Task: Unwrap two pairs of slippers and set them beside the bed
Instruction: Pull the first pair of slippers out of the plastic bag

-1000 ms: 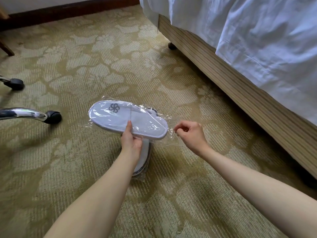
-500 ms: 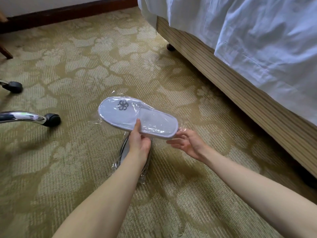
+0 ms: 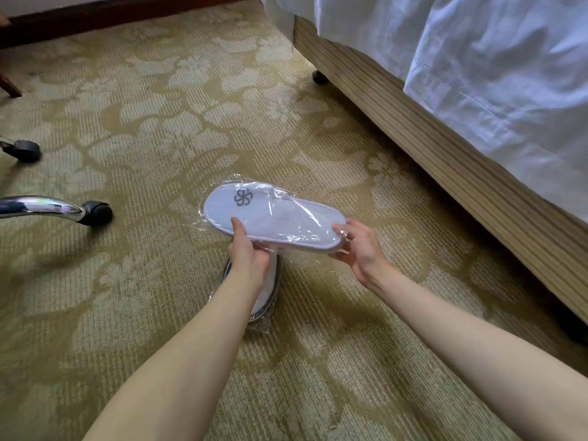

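Ribbed floral carpet (image 3: pixel 159 281) under plastic-wrapped white slippers (image 3: pixel 273 214), both hands' fingers (image 3: pixel 237 226) gripping them.

I can read no words or numbers anywhere from here. The only mark I see is 1 grey pinwheel-like emblem on the toe end of the white slipper (image 3: pixel 273 214), under its clear wrap; it may be a hotel logo, but no lettering shows beside it.

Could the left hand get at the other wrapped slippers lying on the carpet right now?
Probably not yet: the left hand is busy holding the wrapped pair, though the second pack lies just beneath it on the carpet.
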`<state>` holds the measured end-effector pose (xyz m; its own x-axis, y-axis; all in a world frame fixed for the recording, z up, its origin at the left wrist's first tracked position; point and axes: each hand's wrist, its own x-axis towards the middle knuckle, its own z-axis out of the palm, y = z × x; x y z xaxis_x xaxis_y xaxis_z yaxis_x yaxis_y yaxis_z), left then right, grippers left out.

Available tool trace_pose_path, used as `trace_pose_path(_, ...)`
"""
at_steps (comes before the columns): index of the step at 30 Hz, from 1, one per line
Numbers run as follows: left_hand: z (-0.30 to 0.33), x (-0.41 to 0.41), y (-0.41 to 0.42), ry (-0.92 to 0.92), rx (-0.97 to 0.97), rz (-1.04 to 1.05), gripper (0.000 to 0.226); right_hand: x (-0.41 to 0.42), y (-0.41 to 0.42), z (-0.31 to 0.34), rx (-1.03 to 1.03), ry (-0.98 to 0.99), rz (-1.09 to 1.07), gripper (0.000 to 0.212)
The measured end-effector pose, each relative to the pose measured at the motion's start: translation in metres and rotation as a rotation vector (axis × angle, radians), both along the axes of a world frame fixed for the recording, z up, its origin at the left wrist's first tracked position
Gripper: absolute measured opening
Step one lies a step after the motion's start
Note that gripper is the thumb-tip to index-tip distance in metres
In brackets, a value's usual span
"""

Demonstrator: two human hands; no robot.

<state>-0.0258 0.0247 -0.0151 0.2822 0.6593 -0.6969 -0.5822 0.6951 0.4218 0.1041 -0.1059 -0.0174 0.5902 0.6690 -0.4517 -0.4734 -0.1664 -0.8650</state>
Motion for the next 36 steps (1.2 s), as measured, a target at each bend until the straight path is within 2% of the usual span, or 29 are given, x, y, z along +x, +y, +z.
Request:
trace_pose_path(5, -0.001, 0.002, -0.004, 0.046, -0.005, 0.031, 0.047, 0.009, -0.012, -0.004, 0.048, -0.015, -0.137, 0.021)
trace_pose_path(10, 0.004, 0.006, -0.008, 0.160, 0.047, -0.019, 0.042, 0.015, -0.018, -0.011, 0.011, 0.024, -0.244, 0.020)
trace_pose_path(15, 0.000, 0.000, -0.013, 0.381, 0.166, -0.195, 0.021, 0.025, -0.025, -0.013, -0.012, 0.003, -0.272, 0.020)
trace_pose_path(19, -0.009, -0.001, -0.029, 0.483, 0.169, -0.420, 0.021, 0.019, -0.031, -0.017, -0.033, 0.031, -0.230, 0.020)
trace_pose_path(21, -0.013, 0.000, -0.034, 0.489, 0.178, -0.461, 0.023, 0.014, -0.033, -0.019, -0.041, 0.070, -0.229, 0.021)
trace_pose_path(25, -0.009, 0.001, -0.033, 0.522, 0.248, -0.436, 0.015, 0.016, -0.033, -0.018, -0.042, 0.090, -0.228, 0.020)
trace_pose_path(27, -0.007, 0.000, -0.029, 0.562, 0.272, -0.428, 0.018, 0.019, -0.034, -0.017, -0.042, 0.071, -0.203, 0.020)
trace_pose_path(31, -0.013, -0.005, -0.028, 0.543, 0.241, -0.389, 0.014, 0.018, -0.036, -0.021, -0.054, 0.007, -0.141, 0.021)
trace_pose_path(36, -0.016, -0.008, -0.022, 0.442, 0.141, -0.147, 0.010, 0.017, -0.032, -0.022, -0.063, 0.044, -0.175, 0.023)
